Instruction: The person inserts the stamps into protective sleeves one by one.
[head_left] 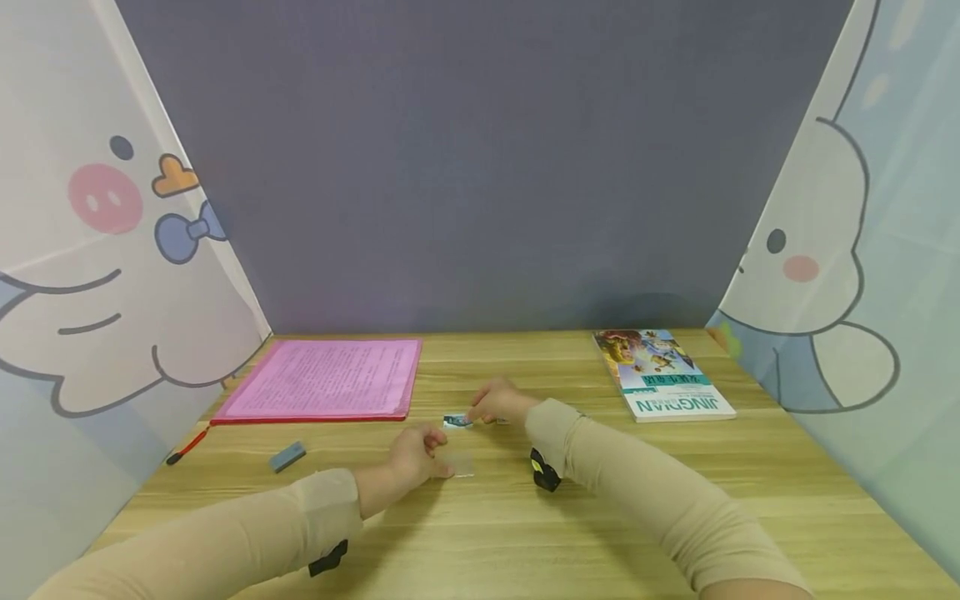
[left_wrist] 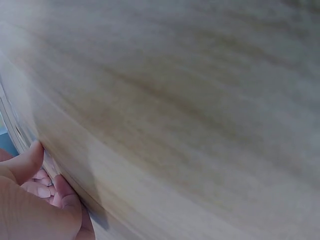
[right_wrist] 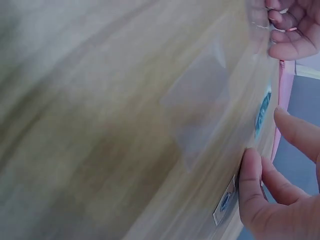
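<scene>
A small clear plastic piece (head_left: pixel 461 465) lies flat on the wooden table, seen larger as a see-through sheet (right_wrist: pixel 200 105) in the right wrist view. Beside its left edge is my left hand (head_left: pixel 412 460), thumb and fingers apart and loosely bent, with nothing visible between them. My right hand (head_left: pixel 504 402) is farther forward, its fingertips low at the table beside a small teal printed piece (head_left: pixel 456 421). Close to the right thumb lies another small printed piece (right_wrist: pixel 226 202) with a blue figure, mostly hidden by that hand in the head view.
A pink printed sheet on a red-edged board (head_left: pixel 322 379) lies at the back left. Nearer are a blue-grey block (head_left: pixel 287 457) and a red and black pen-like object (head_left: pixel 187 446). A picture book (head_left: pixel 663 375) lies at the back right, before a grey panel (head_left: pixel 487 167).
</scene>
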